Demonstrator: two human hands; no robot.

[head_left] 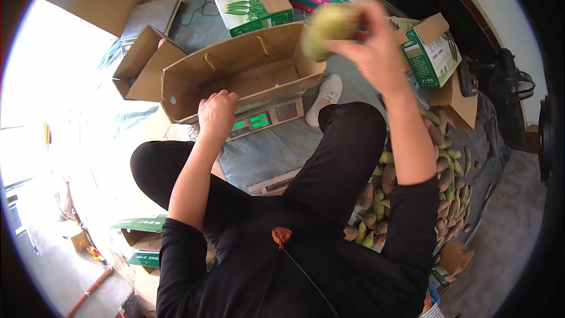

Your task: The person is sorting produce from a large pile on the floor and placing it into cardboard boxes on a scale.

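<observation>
My right hand (374,44) is raised past the right end of an open cardboard carton, closed round a thick green radish (327,28) that is blurred by motion. My left hand (218,112) is closed over the carton's near rim, fingers curled to the inside. The long brown carton (259,93) has rope loops on its far wall, and its visible inside floor is bare cardboard. Under its near side is a scale (273,115) with lit green digits.
A pile of green radishes and brownish roots (450,188) lies right of my leg. Printed green-and-white cartons (250,1) stand beyond the scale, another (432,50) at right near a black fan (512,76). A smaller open box (144,65) sits at left.
</observation>
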